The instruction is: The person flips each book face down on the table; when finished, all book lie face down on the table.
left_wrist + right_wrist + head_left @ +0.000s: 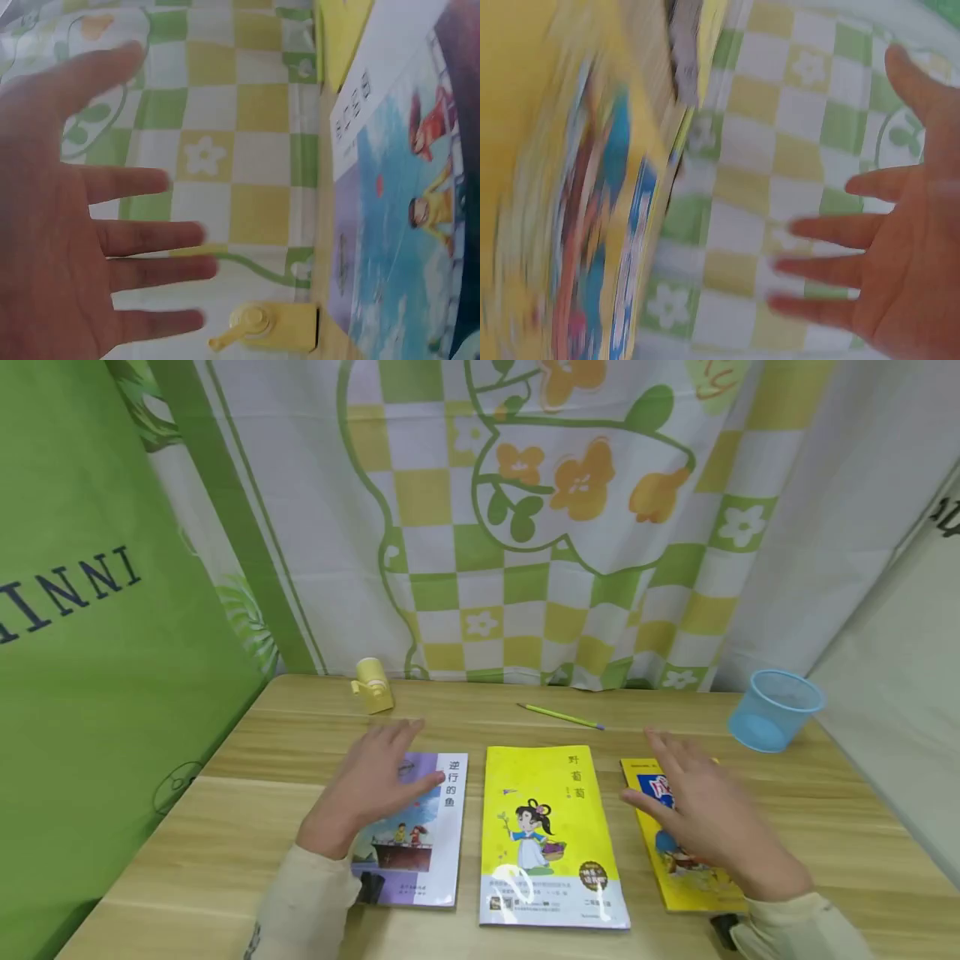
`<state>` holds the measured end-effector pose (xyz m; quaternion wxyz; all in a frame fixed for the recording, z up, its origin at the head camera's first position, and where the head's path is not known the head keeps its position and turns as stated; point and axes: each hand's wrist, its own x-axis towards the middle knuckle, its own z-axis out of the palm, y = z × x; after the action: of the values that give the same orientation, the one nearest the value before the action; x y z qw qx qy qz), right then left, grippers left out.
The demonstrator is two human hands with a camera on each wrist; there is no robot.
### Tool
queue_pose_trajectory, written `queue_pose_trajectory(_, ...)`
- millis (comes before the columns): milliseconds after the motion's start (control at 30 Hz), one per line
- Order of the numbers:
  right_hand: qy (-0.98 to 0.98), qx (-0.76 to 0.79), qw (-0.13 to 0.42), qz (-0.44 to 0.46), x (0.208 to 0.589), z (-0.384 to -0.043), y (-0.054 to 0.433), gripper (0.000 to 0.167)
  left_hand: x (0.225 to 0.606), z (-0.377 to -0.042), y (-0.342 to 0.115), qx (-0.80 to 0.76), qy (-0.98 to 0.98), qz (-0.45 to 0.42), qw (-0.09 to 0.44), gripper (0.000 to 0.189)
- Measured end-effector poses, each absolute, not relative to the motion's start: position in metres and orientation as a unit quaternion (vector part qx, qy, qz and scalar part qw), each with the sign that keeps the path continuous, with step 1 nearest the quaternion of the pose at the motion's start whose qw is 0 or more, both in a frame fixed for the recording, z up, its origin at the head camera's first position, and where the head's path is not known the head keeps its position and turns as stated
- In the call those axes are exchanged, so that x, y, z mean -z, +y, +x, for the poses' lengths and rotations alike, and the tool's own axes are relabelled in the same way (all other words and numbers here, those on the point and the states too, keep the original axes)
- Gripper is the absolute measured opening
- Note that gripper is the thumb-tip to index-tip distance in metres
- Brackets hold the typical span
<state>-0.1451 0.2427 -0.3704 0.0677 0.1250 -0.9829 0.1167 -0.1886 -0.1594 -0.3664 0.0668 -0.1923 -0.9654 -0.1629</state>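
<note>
Three books lie side by side on the wooden table. My left hand [372,782] hovers over the left book [442,860], which has a purple and white cover; its fingers are straight and spread in the left wrist view. In the middle, between the hands, lies a yellow book [540,827] with a girl carrying a basket on its cover. Over the right-hand yellow book [667,885], my right hand [712,814] hangs with straight, spread fingers, hiding part of the cover. Neither hand holds anything.
At the back left stands a small yellow crank-handled pencil sharpener [372,687]. A yellow-green pencil [561,717] lies behind the middle book. A light-blue mesh cup [772,718] stands at the back right. A checkered curtain [525,610] hangs behind the table [247,802].
</note>
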Motion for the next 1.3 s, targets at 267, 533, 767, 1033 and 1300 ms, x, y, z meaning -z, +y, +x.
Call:
queue_pose_trajectory(267, -0.952, -0.226, 0.023, 0.207, 0.370, -0.136, 0.180, 0.037, 0.369, -0.202, -0.190, 0.230, -0.961, -0.146, -0.053, 0.049)
queue_pose_trajectory(533, -0.910, -0.286, -0.095, 0.284, 0.379, -0.148, 0.105, 0.036, 0.382, -0.212, -0.213, 0.232, -0.961, -0.117, -0.095, 0.019)
queue_pose_trajectory(767, -0.916, -0.284, -0.128, 0.252, 0.386, -0.160, 0.056, 0.027, 0.389, -0.215, -0.219, 0.242, -0.953, -0.129, -0.126, 0.022)
queue_pose_trajectory(1033, -0.926, -0.278, -0.141, 0.213, 0.397, -0.162, 0.036, 0.030, 0.392, -0.211, -0.215, 0.267, -0.942, -0.130, -0.154, 0.040)
queue_pose_trajectory(1300, -0.922, -0.288, -0.144, 0.213, 0.401, -0.160, 0.032, 0.031, 0.392, -0.205, -0.218, 0.277, -0.936, -0.121, -0.183, 0.041)
